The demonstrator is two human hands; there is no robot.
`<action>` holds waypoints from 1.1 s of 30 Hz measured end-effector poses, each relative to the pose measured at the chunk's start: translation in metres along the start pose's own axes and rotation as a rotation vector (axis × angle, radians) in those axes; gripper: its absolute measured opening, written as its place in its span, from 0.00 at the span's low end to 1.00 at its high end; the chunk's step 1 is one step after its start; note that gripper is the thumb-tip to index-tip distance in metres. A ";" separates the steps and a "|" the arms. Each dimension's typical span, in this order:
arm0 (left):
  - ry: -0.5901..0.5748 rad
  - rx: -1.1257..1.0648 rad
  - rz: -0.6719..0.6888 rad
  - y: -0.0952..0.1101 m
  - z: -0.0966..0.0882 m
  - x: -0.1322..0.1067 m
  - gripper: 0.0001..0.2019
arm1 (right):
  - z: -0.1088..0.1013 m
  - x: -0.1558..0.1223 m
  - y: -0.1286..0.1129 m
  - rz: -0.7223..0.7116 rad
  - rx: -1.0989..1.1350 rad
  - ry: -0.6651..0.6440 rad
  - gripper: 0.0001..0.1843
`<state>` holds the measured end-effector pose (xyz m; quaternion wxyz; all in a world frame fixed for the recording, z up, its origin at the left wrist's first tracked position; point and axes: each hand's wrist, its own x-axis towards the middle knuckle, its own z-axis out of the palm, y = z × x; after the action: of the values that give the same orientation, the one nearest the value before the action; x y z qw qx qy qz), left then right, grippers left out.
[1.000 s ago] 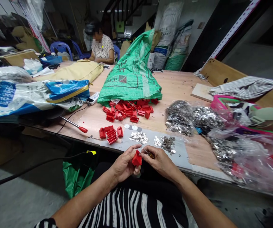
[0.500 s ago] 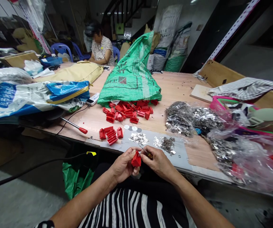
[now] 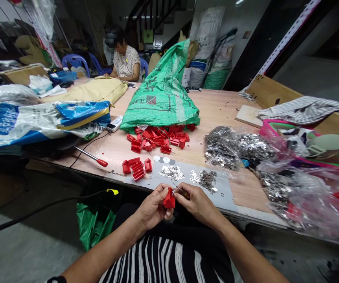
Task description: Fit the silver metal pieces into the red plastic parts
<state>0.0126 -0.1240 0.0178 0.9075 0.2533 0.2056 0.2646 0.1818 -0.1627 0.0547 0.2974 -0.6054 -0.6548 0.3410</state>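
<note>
My left hand [image 3: 154,208] is closed around a small red plastic housing [image 3: 169,199] in front of the table edge. My right hand [image 3: 195,201] grips a small screwdriver [image 3: 184,192] with a yellowish handle, its thin shaft pointing up and left. The right fingertips are at the housing's upper right side; what they may pinch there is too small to make out. Just beyond my hands, bright flat metal pieces [image 3: 172,172] and a darker metal heap [image 3: 207,180] lie on a grey sheet [image 3: 222,192]. Several more red housings [image 3: 138,174] rest to the left.
A green woven sack [image 3: 160,98] spills red housings at mid-table. Plastic bags of metal parts [image 3: 222,147] stand on the right beside a pink basket [image 3: 268,129]. A red-handled tool [image 3: 101,162] lies at the left edge. Another person [image 3: 126,61] sits across the table.
The view has shifted very slightly. Both hands keep nearly the same pose, with the red housing tilted a little differently in my left hand.
</note>
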 end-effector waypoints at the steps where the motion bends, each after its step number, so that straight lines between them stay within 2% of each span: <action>1: 0.000 -0.011 -0.005 0.000 0.000 0.000 0.11 | -0.001 0.001 0.002 0.007 0.034 -0.019 0.09; 4: -0.009 -0.034 -0.016 -0.001 -0.002 0.001 0.11 | -0.006 0.004 0.005 0.018 0.185 -0.060 0.10; 9: -0.007 -0.002 -0.031 -0.001 -0.001 0.003 0.14 | -0.006 0.008 0.010 0.060 0.364 -0.050 0.14; 17: 0.010 0.035 -0.070 -0.004 -0.004 0.006 0.14 | 0.005 0.009 0.019 0.040 0.418 -0.099 0.20; 22: 0.065 0.137 -0.079 0.000 -0.001 0.010 0.22 | 0.007 0.007 0.027 0.038 0.453 -0.052 0.18; 24: 0.118 0.269 -0.027 0.004 0.001 0.010 0.25 | 0.006 0.005 0.031 0.044 0.447 0.002 0.17; 27: 0.184 0.552 0.177 0.009 0.005 0.005 0.22 | 0.004 0.001 0.036 0.068 0.401 0.098 0.16; 30: 0.170 0.855 0.428 0.009 0.007 0.000 0.19 | 0.008 -0.002 0.039 0.091 0.372 0.146 0.16; 33: 0.185 0.994 0.578 0.004 0.008 -0.002 0.16 | 0.016 -0.004 0.038 0.095 0.380 0.156 0.16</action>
<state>0.0136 -0.1247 0.0264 0.5488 0.6706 0.3061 0.3943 0.1921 -0.1665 0.0148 0.4395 -0.5934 -0.5245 0.4239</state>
